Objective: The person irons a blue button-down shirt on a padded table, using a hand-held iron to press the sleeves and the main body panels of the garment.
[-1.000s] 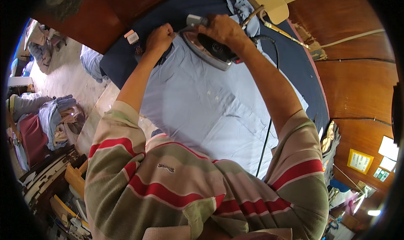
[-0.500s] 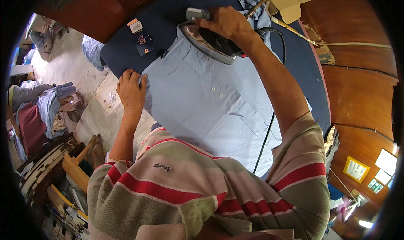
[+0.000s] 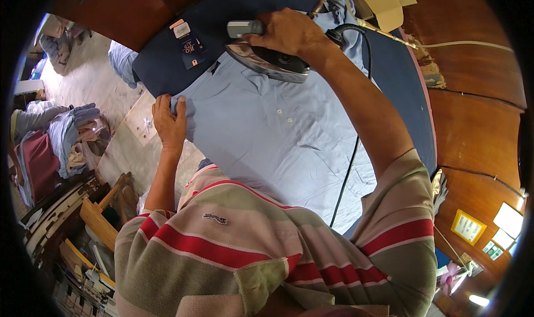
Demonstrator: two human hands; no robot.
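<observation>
Pale blue shirt (image 3: 233, 117) is seen spread, buttons (image 3: 279, 112) up, across a table (image 3: 403, 108) covered in dark blue cloth, its near side by the wearer's body. Its edge appears to be pinched between the thumb and fingers of the left hand (image 3: 169, 121), while the handle of a metal-sided iron (image 3: 267, 64) is gripped by the right hand (image 3: 292, 34) over the upper part of the garment. The fabric is judged light, soft and easily creased, best taken by a seam or edge and drawn gently; the iron is judged heavy and rigid, to be held by its handle alone, since its plate may be hot. A dark cord (image 3: 343, 186) is trailed across the shirt. Tags (image 3: 193, 50) are laid beyond its left shoulder, and a cardboard box (image 3: 386, 14) is set at the far right. The room is bounded by brown wooden panelling (image 3: 473, 128) on the right; on the left, clothes (image 3: 64, 136) are heaped by a pale floor (image 3: 105, 61).
</observation>
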